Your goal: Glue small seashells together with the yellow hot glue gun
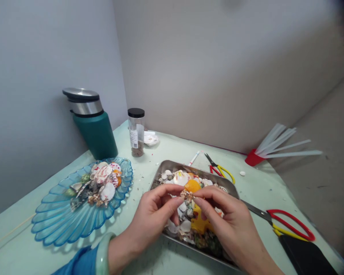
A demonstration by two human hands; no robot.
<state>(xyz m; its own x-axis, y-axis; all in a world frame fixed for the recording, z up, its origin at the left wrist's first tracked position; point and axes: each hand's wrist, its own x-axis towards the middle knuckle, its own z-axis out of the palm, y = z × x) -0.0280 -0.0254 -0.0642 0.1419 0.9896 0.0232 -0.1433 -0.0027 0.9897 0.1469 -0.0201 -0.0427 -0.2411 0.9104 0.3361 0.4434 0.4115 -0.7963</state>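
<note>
Over a metal tray (163, 165) filled with seashells, my left hand (153, 210) and my right hand (231, 217) face each other. Both are closed, with thumb and forefinger pinched around small brown-speckled seashells (186, 196) between them. How many shells they grip, and whether these are joined, is too small to tell. Just behind the fingertips shows an orange shell (193, 186). Below them in the tray lies a yellow cut-out piece (200, 221), partly covered by my right hand. White, striped and dark shells surround it.
Left stands a blue scalloped plate (63, 221) bearing a pile of shells (103, 181). Behind are a teal bottle (96, 133) and a black-lidded jar (136, 133). Small scissors (220, 170), larger scissors (292, 225), a black object (306, 254) and a red cup (252, 157) of translucent sticks occupy the right.
</note>
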